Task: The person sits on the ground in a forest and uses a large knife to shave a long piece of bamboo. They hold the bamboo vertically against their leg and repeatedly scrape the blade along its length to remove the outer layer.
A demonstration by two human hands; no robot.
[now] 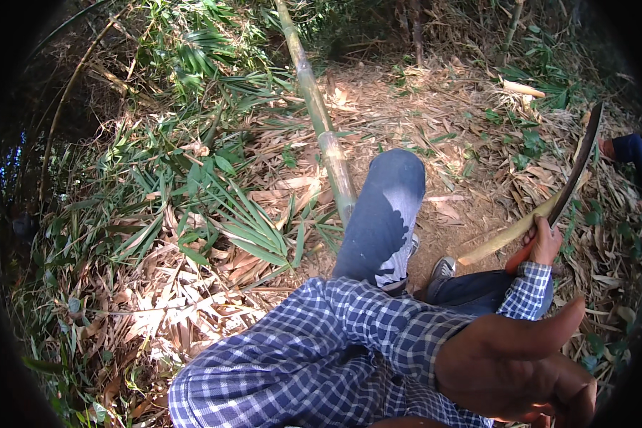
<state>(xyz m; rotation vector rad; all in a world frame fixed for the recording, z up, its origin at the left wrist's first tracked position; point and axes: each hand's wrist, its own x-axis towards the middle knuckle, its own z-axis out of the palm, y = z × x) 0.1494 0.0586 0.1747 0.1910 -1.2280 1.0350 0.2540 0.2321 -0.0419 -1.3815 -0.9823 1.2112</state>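
My left hand point(517, 360) is raised at the lower right, close to me, its arm crossing my body in a blue-and-white checked sleeve. Its thumb stretches out and the other fingers bend loosely, with nothing visible in them. Farther right, my right hand point(544, 242) is wrapped round a machete point(578, 160) where its orange-red handle meets the long dark blade, which points up and away. Below the blade lies a pale yellow-green length of bamboo point(503, 242) on the ground. A long green bamboo pole point(319, 118) runs from the far middle to beside my bent knee.
Cut green leaves point(253, 221) and dry leaf litter point(185, 307) cover the ground at left. A short pale bamboo piece point(523, 89) lies at the far right. Another person's dark blue clothing point(629, 150) shows at the right edge. Thick brush stands behind.
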